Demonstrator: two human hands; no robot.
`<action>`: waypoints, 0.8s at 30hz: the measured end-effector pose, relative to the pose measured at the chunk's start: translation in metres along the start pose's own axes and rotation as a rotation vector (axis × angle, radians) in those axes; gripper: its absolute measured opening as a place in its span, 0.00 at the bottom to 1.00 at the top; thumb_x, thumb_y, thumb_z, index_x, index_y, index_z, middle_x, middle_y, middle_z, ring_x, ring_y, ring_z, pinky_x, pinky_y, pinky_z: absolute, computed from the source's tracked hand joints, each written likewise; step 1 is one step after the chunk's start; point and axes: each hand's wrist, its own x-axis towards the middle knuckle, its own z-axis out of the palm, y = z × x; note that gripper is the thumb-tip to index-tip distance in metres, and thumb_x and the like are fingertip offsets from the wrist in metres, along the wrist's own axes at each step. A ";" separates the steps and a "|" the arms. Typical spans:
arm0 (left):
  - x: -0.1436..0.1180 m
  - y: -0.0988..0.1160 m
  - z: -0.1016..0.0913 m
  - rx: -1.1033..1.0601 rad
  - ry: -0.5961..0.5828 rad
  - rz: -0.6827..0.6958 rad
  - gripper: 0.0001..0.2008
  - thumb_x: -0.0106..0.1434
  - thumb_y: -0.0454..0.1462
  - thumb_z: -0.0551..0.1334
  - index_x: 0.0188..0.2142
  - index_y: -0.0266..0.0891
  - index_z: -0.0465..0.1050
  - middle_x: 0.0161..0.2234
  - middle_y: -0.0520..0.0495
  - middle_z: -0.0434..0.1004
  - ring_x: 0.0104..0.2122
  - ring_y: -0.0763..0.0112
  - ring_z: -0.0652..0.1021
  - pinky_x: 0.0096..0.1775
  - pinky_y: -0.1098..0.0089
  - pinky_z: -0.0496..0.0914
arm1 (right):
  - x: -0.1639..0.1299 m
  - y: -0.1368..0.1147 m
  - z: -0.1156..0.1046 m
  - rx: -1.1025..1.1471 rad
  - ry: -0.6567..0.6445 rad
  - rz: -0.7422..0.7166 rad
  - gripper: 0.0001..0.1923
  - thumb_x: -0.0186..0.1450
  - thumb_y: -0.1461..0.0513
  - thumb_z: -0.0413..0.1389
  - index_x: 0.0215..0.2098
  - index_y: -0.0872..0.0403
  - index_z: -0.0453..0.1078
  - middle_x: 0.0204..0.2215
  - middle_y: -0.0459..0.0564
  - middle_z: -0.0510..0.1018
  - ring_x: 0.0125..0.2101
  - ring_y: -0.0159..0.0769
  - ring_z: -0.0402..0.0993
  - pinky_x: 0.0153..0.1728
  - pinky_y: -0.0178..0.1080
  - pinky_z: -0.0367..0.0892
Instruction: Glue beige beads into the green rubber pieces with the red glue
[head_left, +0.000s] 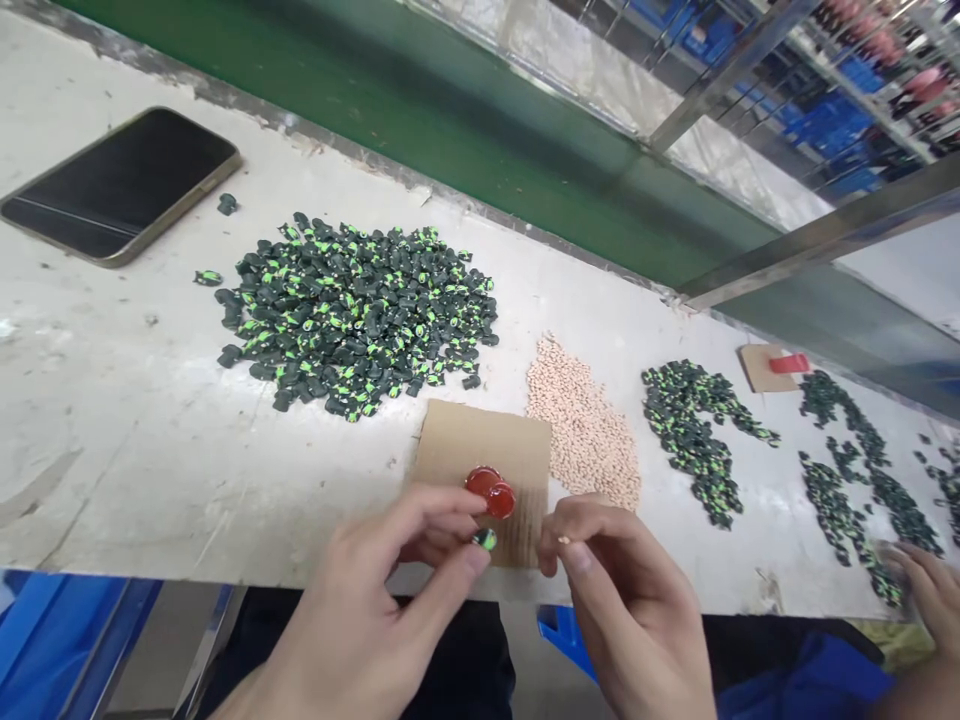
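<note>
Between thumb and fingers, my left hand pinches a small black-and-green plastic piece. My right hand holds a tiny pale pink piece at the tips of thumb and index finger. Just beyond the left fingertips, a red round cap with a glossy red filling sits on a cardboard square. A heap of pale pink pieces lies past my right hand. Farther off to the left spreads a large pile of black-and-green pieces.
A phone lies at the far left of the white table. Smaller black-and-green piles lie to the right, near another cardboard piece with a red cap. Another person's hand touches a pile at right. A green strip runs behind.
</note>
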 end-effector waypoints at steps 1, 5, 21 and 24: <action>0.000 0.005 0.003 -0.079 -0.010 -0.075 0.08 0.62 0.34 0.68 0.37 0.51 0.83 0.28 0.57 0.85 0.27 0.71 0.83 0.32 0.77 0.78 | -0.001 -0.003 0.000 0.077 -0.011 0.018 0.05 0.71 0.59 0.61 0.36 0.47 0.75 0.29 0.43 0.76 0.29 0.30 0.74 0.32 0.30 0.74; 0.002 0.018 0.013 -0.337 -0.116 -0.277 0.04 0.60 0.36 0.70 0.31 0.49 0.84 0.22 0.55 0.82 0.26 0.71 0.82 0.33 0.76 0.77 | -0.006 -0.013 -0.002 0.181 -0.064 0.079 0.04 0.71 0.61 0.62 0.37 0.45 0.77 0.37 0.45 0.83 0.34 0.32 0.81 0.37 0.32 0.79; 0.001 0.020 0.014 -0.488 -0.210 -0.383 0.03 0.57 0.35 0.75 0.30 0.48 0.87 0.22 0.55 0.82 0.24 0.76 0.79 0.32 0.80 0.74 | -0.017 -0.017 0.004 0.143 -0.032 -0.021 0.08 0.70 0.66 0.60 0.39 0.45 0.77 0.35 0.44 0.82 0.36 0.31 0.81 0.38 0.27 0.78; 0.000 0.024 0.015 -0.448 -0.205 -0.385 0.03 0.58 0.35 0.74 0.30 0.48 0.87 0.21 0.54 0.81 0.24 0.75 0.78 0.32 0.79 0.73 | -0.012 -0.020 0.001 0.026 -0.099 -0.077 0.10 0.68 0.69 0.59 0.38 0.46 0.77 0.34 0.44 0.82 0.34 0.31 0.80 0.36 0.28 0.77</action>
